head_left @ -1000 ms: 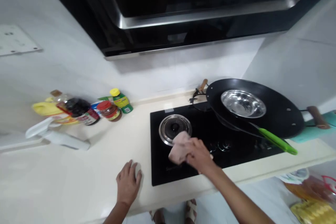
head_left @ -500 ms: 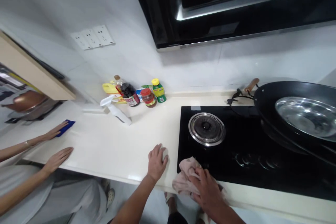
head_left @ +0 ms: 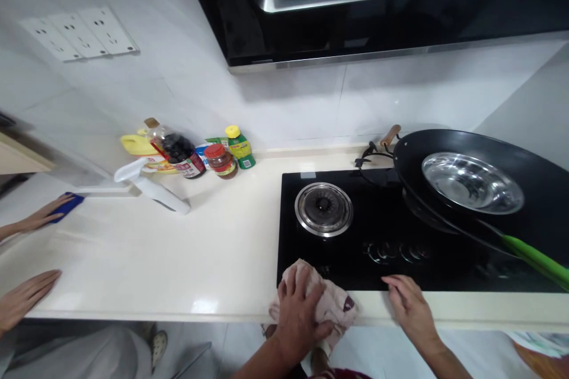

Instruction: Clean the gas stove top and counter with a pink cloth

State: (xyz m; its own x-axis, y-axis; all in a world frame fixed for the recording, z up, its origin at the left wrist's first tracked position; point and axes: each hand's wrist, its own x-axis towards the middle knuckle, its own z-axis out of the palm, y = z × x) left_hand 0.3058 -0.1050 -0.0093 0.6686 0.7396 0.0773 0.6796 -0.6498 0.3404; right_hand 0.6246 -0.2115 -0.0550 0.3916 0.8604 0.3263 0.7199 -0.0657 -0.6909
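Note:
A pale pink cloth (head_left: 331,305) lies over the front left corner of the black hob, part of it hanging past the counter's front edge. My left hand (head_left: 299,308) presses down on this cloth, its fingers bent over the fabric. To the right of it, my right hand (head_left: 411,311) rests at the hob's front edge with loosely curled fingers and nothing seen in them. Behind the cloth is the round left burner (head_left: 323,209), set in the glass hob (head_left: 360,266).
A black wok (head_left: 413,160) with a steel bowl (head_left: 471,183) and a green-handled utensil (head_left: 533,257) covers the hob's right. Left stand a white spray bottle (head_left: 155,189), a red-lidded jar (head_left: 221,161) and other bottles. Another person's hand (head_left: 48,213) touches a blue cloth (head_left: 67,206). A range hood (head_left: 355,53) hangs above.
The pink cloth has passed from my right hand to my left. My left hand moved right onto it, and my right hand shifted right along the hob's edge. The view has turned right.

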